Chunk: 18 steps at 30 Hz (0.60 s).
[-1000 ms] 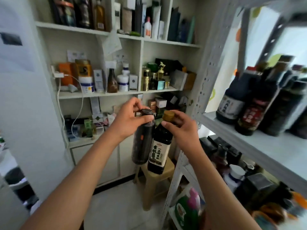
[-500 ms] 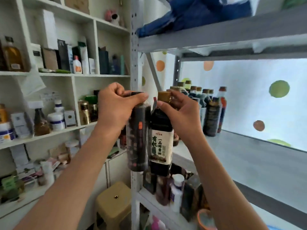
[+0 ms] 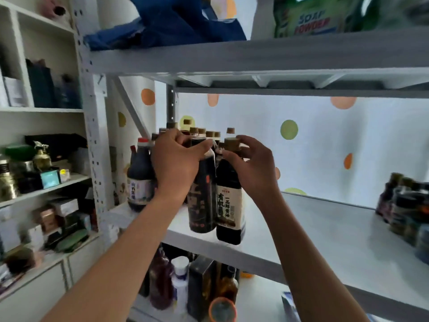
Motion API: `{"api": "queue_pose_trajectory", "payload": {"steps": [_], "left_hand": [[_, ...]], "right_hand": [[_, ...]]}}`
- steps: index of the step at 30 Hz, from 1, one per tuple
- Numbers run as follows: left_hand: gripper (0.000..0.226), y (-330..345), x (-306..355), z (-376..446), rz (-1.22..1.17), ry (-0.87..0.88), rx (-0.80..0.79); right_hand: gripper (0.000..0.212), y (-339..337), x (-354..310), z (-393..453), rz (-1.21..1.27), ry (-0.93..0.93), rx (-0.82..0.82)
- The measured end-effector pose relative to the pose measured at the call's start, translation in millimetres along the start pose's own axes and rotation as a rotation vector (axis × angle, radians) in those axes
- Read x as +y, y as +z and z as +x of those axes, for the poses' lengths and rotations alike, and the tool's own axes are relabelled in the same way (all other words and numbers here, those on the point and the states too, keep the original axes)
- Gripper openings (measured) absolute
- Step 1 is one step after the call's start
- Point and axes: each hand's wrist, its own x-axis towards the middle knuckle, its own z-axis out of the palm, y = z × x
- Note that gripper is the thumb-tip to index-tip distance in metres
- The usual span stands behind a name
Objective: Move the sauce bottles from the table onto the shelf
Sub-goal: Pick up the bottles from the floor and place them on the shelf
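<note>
My left hand [image 3: 175, 161] grips the top of a dark sauce bottle [image 3: 201, 201] with red print. My right hand [image 3: 251, 168] pinches the neck of a second dark bottle [image 3: 229, 205] with a cream label and a gold cap. Both bottles hang side by side at the front edge of the grey metal shelf [image 3: 325, 233], their bases at about the level of its surface. Behind them stands a cluster of several capped sauce bottles [image 3: 204, 133], with a larger red-capped bottle [image 3: 140, 177] at the left.
More dark bottles [image 3: 406, 210] stand at the shelf's right end. The upper shelf [image 3: 255, 56] holds blue cloth and a soap powder bag. Bottles and a box sit on the level below [image 3: 181, 284]. A white cabinet [image 3: 41, 173] of small items fills the left.
The view has turned from the white cabinet to the metal rack. Both hands have carried the two bottles up and forward to the shelf's front edge.
</note>
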Motion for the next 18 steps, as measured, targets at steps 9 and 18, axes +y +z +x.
{"api": "queue_pose_trajectory", "payload": {"steps": [9,18], "left_hand": [[0.060,54.9,-41.8,-13.1,0.151,0.002,-0.074],[0.064,49.1,-79.6,-50.7,-0.125,-0.217,-0.346]], "right_hand": [[0.043,-7.0,47.8,13.8,-0.144,0.091,0.080],[0.070,6.3,81.0,-44.1,-0.244,0.097,0.001]]}}
